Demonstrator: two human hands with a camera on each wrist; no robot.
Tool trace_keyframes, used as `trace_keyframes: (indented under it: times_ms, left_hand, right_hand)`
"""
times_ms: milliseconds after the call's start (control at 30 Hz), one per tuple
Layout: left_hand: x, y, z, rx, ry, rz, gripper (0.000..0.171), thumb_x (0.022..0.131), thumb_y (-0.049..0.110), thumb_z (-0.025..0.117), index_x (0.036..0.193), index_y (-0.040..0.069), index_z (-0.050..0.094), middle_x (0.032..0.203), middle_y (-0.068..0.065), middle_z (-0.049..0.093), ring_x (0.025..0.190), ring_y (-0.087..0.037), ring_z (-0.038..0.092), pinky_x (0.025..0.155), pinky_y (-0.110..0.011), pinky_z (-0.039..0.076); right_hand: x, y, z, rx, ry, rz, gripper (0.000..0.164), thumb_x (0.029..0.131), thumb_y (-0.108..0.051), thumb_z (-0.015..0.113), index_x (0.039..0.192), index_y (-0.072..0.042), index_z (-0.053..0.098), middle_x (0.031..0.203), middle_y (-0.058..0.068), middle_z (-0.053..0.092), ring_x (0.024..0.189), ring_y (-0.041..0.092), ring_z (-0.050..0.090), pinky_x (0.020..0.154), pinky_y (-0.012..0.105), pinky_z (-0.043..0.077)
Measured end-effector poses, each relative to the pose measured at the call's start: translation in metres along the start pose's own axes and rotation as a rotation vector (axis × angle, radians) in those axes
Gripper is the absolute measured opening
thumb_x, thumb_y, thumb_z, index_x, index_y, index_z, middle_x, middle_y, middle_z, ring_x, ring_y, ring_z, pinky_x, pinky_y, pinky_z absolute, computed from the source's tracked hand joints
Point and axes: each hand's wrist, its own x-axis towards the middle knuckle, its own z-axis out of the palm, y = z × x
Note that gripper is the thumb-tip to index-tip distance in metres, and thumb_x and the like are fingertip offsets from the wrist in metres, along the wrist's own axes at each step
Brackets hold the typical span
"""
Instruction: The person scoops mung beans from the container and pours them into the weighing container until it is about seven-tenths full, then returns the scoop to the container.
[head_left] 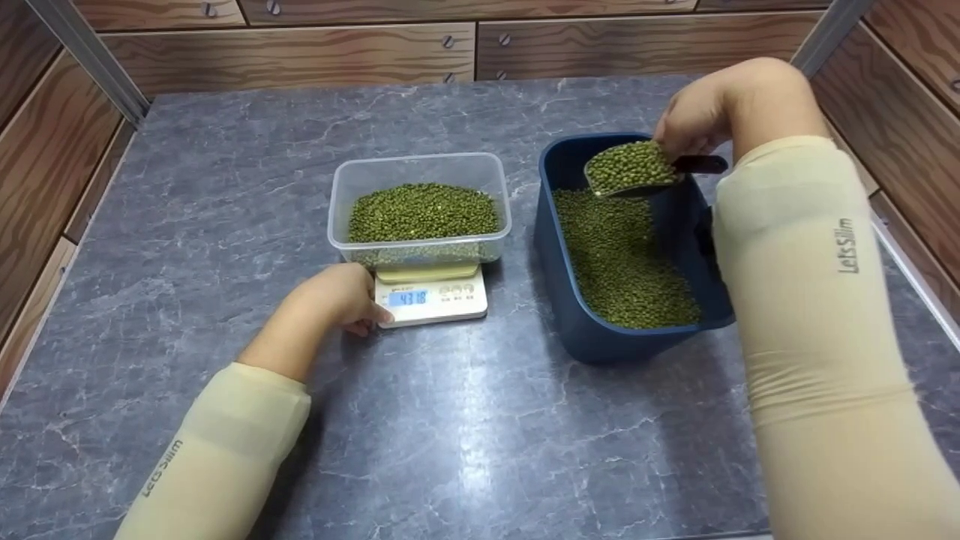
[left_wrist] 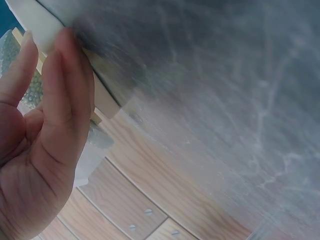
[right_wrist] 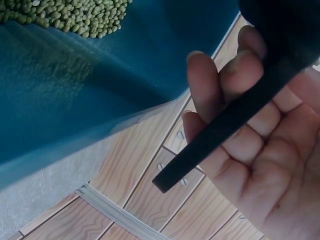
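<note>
A black-handled scoop (head_left: 637,174), heaped with green mung beans, is gripped by the right hand (head_left: 694,120), its fingers (right_wrist: 220,85) curled round the flat dark handle as seen from the right wrist view. The loaded scoop is held above the far end of a dark blue bin (head_left: 570,300), which stands on the right of the table and is lined with more of the same beans (head_left: 622,262). The left hand (head_left: 341,298) is rested against the near left corner of a small white kitchen scale (head_left: 435,304), fingers loosely bent and touching its edge, nothing being grasped. A lit blue display is shown on the scale's front. A clear plastic container (head_left: 420,202), well filled with beans, is set on the scale's platform, just beside the blue bin. Everything is placed on a grey marble-patterned tabletop (head_left: 450,435), enclosed by wood-grain panels (head_left: 285,52). Pale beige sleeves are worn on both forearms.
</note>
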Motion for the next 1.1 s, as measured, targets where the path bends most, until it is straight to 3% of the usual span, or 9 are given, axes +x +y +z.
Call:
trace_keyframes:
  times_ms: [433,600,733,967,1100]
  left_hand:
    - [0.000,0.000,0.000,-0.048,-0.004,-0.015,0.021,0.076,0.014,0.073,0.087,0.000,0.062,0.079,-0.012,0.066,0.063,-0.018,0.063,0.065,-0.031,0.053]
    - [-0.001,0.000,0.000,-0.037,-0.001,-0.018,0.022,0.076,0.015,0.073,0.088,0.000,0.062,0.079,-0.012,0.067,0.063,-0.018,0.064,0.065,-0.031,0.053]
    - [-0.003,0.002,0.002,-0.048,0.003,-0.013,0.022,0.076,0.015,0.073,0.088,0.000,0.061,0.080,-0.012,0.066,0.064,-0.018,0.064,0.064,-0.031,0.053]
    - [-0.002,0.004,0.004,-0.046,0.007,0.008,0.020,0.075,0.013,0.073,0.086,0.000,0.061,0.080,-0.012,0.066,0.063,-0.018,0.063,0.063,-0.030,0.053]
    - [-0.002,0.006,0.005,-0.062,0.011,-0.007,0.022,0.074,0.013,0.074,0.087,0.001,0.060,0.082,-0.012,0.064,0.064,-0.018,0.063,0.064,-0.030,0.053]
  right_hand:
    - [0.006,-0.032,-0.003,-0.025,0.005,-0.011,0.030,0.076,0.006,0.037,0.056,-0.016,0.031,0.055,-0.006,0.033,0.051,0.009,0.034,0.056,0.024,0.036]
    - [0.009,-0.054,-0.004,-0.032,-0.019,-0.001,0.024,0.077,0.003,0.039,0.061,-0.014,0.037,0.065,-0.004,0.050,0.067,0.012,0.052,0.072,0.028,0.046]
    - [0.011,-0.073,-0.005,-0.049,-0.037,0.003,0.019,0.079,0.002,0.038,0.067,-0.012,0.044,0.079,0.001,0.061,0.081,0.017,0.059,0.080,0.031,0.047]
    - [0.017,-0.097,0.000,-0.118,-0.029,0.019,0.010,0.084,-0.004,0.037,0.085,-0.005,0.046,0.100,0.007,0.064,0.100,0.023,0.058,0.088,0.034,0.045]
    - [0.022,-0.106,0.006,-0.157,-0.027,0.043,0.027,0.088,-0.009,0.036,0.107,0.001,0.051,0.111,0.012,0.061,0.113,0.026,0.052,0.098,0.037,0.039]
